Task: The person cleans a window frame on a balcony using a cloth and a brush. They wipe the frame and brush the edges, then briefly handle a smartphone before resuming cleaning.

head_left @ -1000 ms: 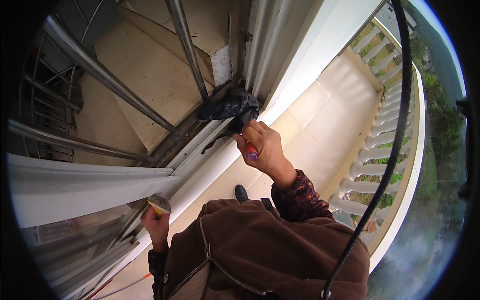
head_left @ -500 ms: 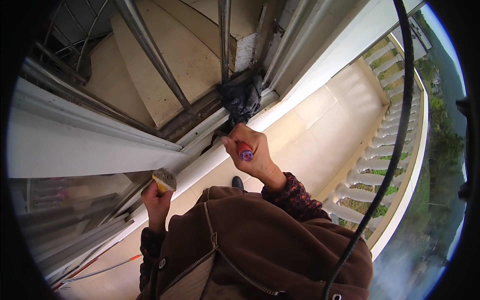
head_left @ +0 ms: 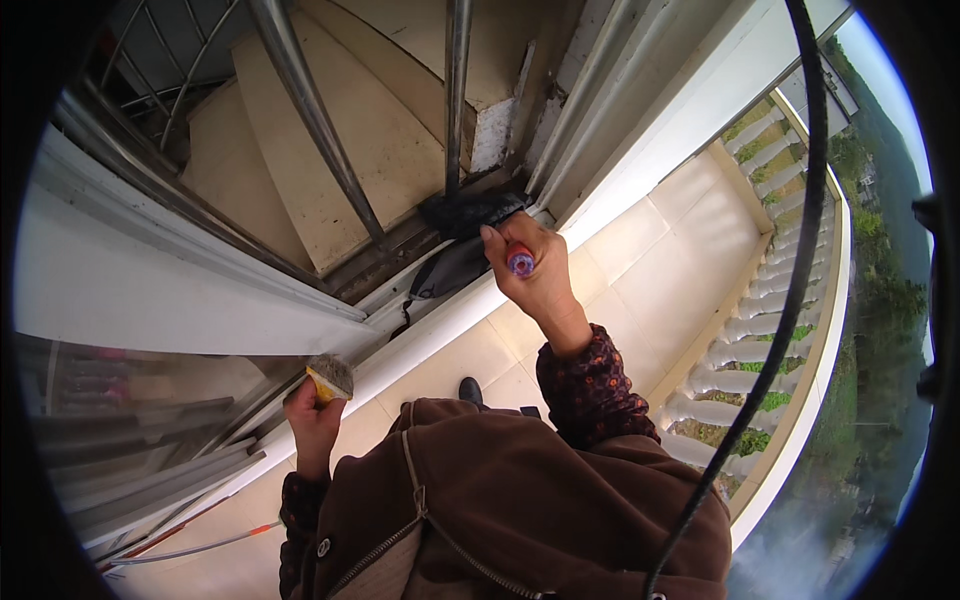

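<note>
My left hand (head_left: 314, 428) pinches a sponge (head_left: 332, 376) with a grey, rough-looking top and a yellow side, held beside the white window frame. My right hand (head_left: 548, 290) is closed round a red handle (head_left: 519, 260) with a purplish end pointing up; the tool's other end is hidden below the fist. Just beyond that fist, a dark cloth (head_left: 462, 216) lies bunched on the sill track at the foot of the metal bars. A smoother dark grey part (head_left: 447, 269) of it, or a separate piece, stretches along the white sill.
Upright metal bars (head_left: 318, 125) stand before beige stair treads (head_left: 330, 170). A white sill (head_left: 440, 325) runs diagonally beside the tiled balcony floor (head_left: 660, 250). Along the right is a white balustrade (head_left: 750, 328). A black cable (head_left: 790, 320) hangs across the view.
My right hand has moved right and slightly away with the red handle. The dark cloth has shifted and spread, showing more along the sill. My left hand has barely moved.
</note>
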Available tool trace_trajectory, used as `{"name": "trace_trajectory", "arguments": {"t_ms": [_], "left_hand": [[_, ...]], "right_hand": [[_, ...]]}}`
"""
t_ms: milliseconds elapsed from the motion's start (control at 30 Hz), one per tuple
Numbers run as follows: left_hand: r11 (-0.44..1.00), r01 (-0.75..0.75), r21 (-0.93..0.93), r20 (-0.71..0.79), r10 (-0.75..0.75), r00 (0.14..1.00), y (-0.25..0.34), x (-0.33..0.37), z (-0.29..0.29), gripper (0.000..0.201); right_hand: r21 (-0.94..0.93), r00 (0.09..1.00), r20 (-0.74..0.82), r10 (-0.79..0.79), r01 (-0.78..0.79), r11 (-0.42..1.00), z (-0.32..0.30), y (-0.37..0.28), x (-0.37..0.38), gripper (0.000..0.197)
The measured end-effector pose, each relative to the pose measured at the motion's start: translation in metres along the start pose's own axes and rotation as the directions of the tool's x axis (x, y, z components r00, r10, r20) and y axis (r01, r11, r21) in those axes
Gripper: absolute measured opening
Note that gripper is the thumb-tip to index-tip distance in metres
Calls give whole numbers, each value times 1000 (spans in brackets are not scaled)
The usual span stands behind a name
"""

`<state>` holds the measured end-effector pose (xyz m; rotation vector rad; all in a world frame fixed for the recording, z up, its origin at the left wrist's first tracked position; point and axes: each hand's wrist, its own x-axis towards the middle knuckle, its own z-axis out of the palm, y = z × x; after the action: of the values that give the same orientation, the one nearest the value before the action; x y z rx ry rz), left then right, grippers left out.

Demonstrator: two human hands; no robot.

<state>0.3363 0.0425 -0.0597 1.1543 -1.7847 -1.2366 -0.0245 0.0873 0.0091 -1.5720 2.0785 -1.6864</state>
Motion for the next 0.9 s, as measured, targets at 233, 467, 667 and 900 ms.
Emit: {"name": "trace_trajectory", "arguments": {"t_ms": [233,467,667,900], "left_hand": [[997,-52,49,9,51,999,-8,-2,-4,23],[1000,2,-28,9,-2,1000,-10,-1,-2,24],[1000,6,-25,4,-6,1000,-5,1,-2,22],[1000,25,4,-10,-25,1000,-4,-3,-3,20]], "right_hand": [[-26,974,200,102,-99,995,2,-5,43,39],[351,862,416,288,-445,824,12,-9,1,38],[432,848,425,317,-497,752,-11,-6,0,35],[413,903,324,280,-402,817,-51,-13,25,38]]}}
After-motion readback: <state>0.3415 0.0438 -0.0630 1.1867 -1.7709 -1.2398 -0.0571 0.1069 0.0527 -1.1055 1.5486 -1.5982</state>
